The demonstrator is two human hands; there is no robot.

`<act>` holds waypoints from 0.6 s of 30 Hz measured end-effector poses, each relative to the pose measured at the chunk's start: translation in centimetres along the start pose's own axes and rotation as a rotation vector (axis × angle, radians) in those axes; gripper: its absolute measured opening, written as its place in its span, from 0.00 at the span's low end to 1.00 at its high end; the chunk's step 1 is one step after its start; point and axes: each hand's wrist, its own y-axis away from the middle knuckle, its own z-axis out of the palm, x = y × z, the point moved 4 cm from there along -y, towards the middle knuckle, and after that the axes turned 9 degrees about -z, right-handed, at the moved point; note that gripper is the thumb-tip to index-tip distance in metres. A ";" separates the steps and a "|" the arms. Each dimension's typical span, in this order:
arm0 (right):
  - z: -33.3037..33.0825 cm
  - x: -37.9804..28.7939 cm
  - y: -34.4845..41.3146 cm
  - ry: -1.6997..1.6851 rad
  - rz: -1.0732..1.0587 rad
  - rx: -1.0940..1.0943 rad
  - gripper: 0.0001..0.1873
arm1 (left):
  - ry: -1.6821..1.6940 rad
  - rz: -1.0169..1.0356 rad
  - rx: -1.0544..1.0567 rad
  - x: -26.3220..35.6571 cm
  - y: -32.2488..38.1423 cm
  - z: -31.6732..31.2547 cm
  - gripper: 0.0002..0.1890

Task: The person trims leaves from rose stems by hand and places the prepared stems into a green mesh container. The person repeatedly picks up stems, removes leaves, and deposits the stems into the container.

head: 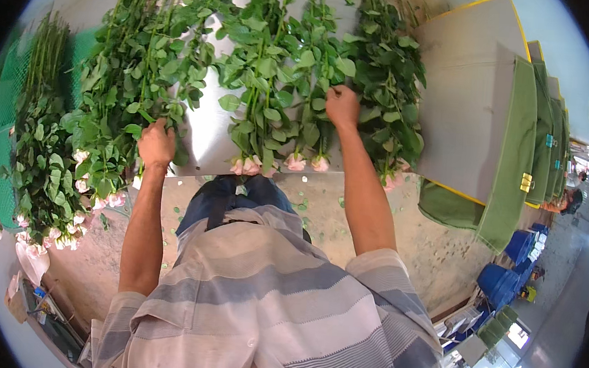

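Observation:
My left hand (156, 144) is at the right edge of a heap of pink roses (121, 63), its fingers among the leaves. Whether it grips a stem is hidden. With fingers curled, my right hand (342, 106) is over the metal table (208, 124), between a few loose roses (314, 80) and a darker-leaved pile of roses (390, 77). What lies inside its fingers cannot be made out. Between my hands more long-stemmed roses (258, 86) lie with their pale pink blooms (247, 166) at the table's near edge.
Farther left, another bunch of roses (39, 161) lies by green mesh (7, 132). On the right stand grey panels (465, 94) with green cloth (509, 161) and binder clips (526, 182). Blue buckets (496, 278) stand behind to the right. Leaf scraps are scattered on the floor (319, 202).

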 end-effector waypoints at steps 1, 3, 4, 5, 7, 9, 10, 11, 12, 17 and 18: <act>-0.4 -0.7 0.2 0.036 -0.064 0.032 0.18 | -0.006 -0.033 -0.061 0.1 -0.3 -0.5 0.12; -1.1 -2.4 1.0 0.065 -0.105 0.112 0.20 | 0.207 -0.009 -0.040 0.3 -0.1 -2.4 0.12; -1.6 -3.2 1.7 0.037 -0.158 0.105 0.19 | 0.245 0.042 -0.002 0.5 0.0 -3.4 0.13; -1.9 -4.1 2.7 0.077 -0.177 0.148 0.19 | 0.321 0.066 0.002 0.7 0.3 -4.1 0.14; -2.1 -6.5 4.8 0.029 -0.352 0.235 0.17 | 0.513 0.111 -0.003 1.6 0.7 -4.9 0.12; -1.7 -9.1 6.9 -0.062 -0.485 0.279 0.14 | 0.505 0.055 -0.293 3.1 0.6 -3.4 0.16; -0.8 -11.1 8.1 -0.078 -0.650 0.320 0.13 | 0.716 0.037 -0.344 4.4 1.0 -2.5 0.16; 0.4 -12.2 8.9 -0.174 -0.621 0.230 0.13 | 0.815 0.048 -0.350 5.7 1.2 -1.6 0.15; 1.5 -13.5 9.7 -0.256 -0.639 0.216 0.13 | 0.897 0.011 -0.337 6.9 1.5 -0.5 0.14; 6.5 -16.4 11.8 -0.496 -0.467 -0.028 0.13 | 0.601 0.000 -0.296 8.6 1.4 3.1 0.14; 6.9 -16.5 11.9 -0.472 -0.475 -0.042 0.13 | 0.593 -0.009 -0.284 8.4 1.4 3.4 0.13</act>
